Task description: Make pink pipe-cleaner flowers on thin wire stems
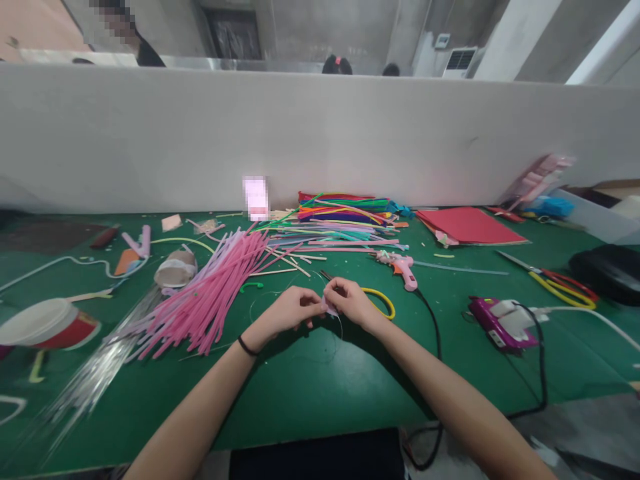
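Observation:
Near the middle of the green table (300, 407), my left hand (297, 308) and my right hand (347, 303) meet fingertip to fingertip. Between them is a small pale lilac piece (330, 307), pinched by the fingers of both hands. A thin, light wire loops below and to the left of the fingers. Just behind my right hand lies a tool with a yellow handle (391, 303), partly hidden by that hand. A big bundle of pink stems (220, 287) lies left of my left hand, with a small green curl (251, 287) between them.
Colourful stems (345, 210) lie at the back. A pink glue gun (403, 267), its black cable, a purple power strip (500, 323), red sheets (470, 225) and yellow-red scissors (560, 287) are on the right. A paper cup (55, 323) and clear strands (110, 353) occupy the left.

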Available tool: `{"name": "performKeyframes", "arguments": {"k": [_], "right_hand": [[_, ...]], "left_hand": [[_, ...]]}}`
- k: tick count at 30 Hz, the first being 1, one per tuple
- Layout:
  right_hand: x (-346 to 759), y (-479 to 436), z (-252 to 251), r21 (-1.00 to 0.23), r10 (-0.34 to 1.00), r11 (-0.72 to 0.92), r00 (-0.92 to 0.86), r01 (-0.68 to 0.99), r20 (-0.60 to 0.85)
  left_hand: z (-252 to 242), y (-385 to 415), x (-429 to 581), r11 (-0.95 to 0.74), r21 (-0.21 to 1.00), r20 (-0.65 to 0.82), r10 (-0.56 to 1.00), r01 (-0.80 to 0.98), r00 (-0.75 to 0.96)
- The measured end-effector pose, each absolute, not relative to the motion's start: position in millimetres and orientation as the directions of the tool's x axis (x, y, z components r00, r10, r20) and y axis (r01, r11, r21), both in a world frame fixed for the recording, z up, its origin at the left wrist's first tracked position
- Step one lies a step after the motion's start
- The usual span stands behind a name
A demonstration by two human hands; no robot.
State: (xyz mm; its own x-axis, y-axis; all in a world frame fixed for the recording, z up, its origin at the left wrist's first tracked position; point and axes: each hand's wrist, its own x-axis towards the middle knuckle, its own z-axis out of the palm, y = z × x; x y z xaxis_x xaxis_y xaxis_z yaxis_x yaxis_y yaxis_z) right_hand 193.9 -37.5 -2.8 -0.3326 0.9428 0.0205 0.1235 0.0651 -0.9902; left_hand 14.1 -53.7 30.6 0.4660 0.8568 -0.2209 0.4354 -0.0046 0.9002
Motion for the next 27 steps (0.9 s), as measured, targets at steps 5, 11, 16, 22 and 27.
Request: {"name": "performKeyframes", "arguments": {"k": [5,11,16,22,27], "right_hand": [[195.5,-38.3,-1.7,-0.907,0.942,0.269,-0.285,0.325,0.178],[192.0,-42.4,-2.9,-0.785,0.915,0.401,-0.241,0.471,0.323],[186.3,-45.6,-2.2,-0.767,0.897,0.441,-0.217,0.466,0.384],[183.4,-46.0,-4.1,-0.747,0.887,0.461,-0.209,0.479,0.412],[183.8,-47.9,-2.6,-0.647,0.872,0.477,-0.227,0.594,0.435]], "left_hand": [[31.3,-49.2,11.5,-0.002,0.909,-0.167,0.915,0.418,0.366],[30.9,-37.9,0.5,-0.057,0.91,-0.013,0.986,0.411,0.165],[28.1,-35.3,-3.5,-0.097,0.884,0.028,0.988,0.458,0.154],[33.3,-41.1,1.7,-0.217,0.79,0.126,0.973,0.574,0.194],[38.1,-47.0,7.2,-0.266,0.702,0.193,0.964,0.661,0.184]]}}
